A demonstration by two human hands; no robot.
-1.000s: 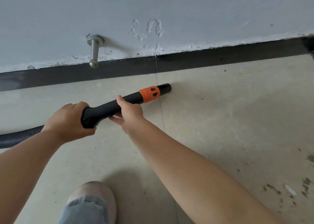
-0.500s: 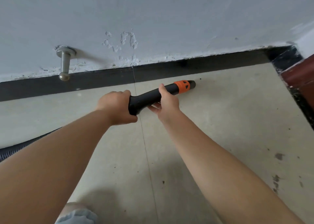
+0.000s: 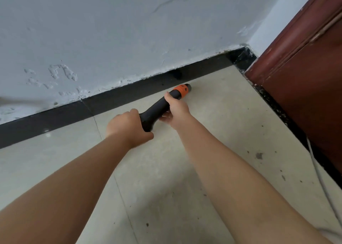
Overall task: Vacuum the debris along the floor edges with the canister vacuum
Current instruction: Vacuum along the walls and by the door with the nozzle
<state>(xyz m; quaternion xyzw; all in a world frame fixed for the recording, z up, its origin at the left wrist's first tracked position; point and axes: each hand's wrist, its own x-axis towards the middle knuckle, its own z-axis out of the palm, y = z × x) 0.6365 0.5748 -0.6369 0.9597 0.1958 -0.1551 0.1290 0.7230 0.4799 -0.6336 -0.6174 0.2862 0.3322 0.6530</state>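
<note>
Two bare forearms reach up from the bottom of the frame over the pale tiled floor [image 3: 212, 114], where dark specks of debris [image 3: 259, 155] lie toward the right. At mid-frame the left hand [image 3: 127, 127] grips the rear end of the black vacuum nozzle [image 3: 157, 108], and just beyond it the right hand [image 3: 176, 110] wraps the shaft behind the orange collar [image 3: 182, 90]. The nozzle's tip sits by the black baseboard [image 3: 120, 95], near the corner beside the reddish-brown door frame [image 3: 305, 77] at upper right.
</note>
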